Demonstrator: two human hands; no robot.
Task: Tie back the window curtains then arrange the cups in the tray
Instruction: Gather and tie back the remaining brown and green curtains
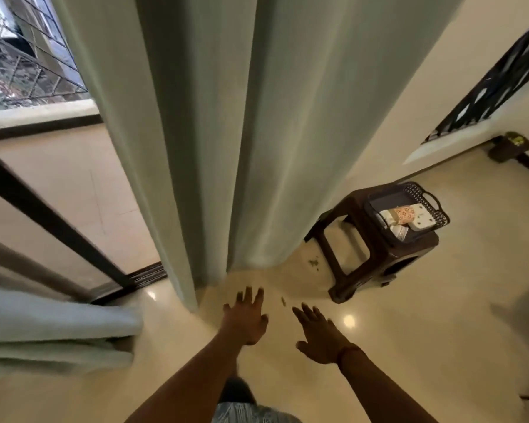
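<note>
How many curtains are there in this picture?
2. The middle curtain hangs down to the floor, left of the stool. The left curtain shows at the lower left edge. Others may be out of view.

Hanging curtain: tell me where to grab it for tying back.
Grip the curtain around its vertical folds, above the hem. Come from the room side, left hand to its window-side edge, right hand to the wall-side edge, and squeeze inward: it hangs free and pleated, so it should bunch.
</note>
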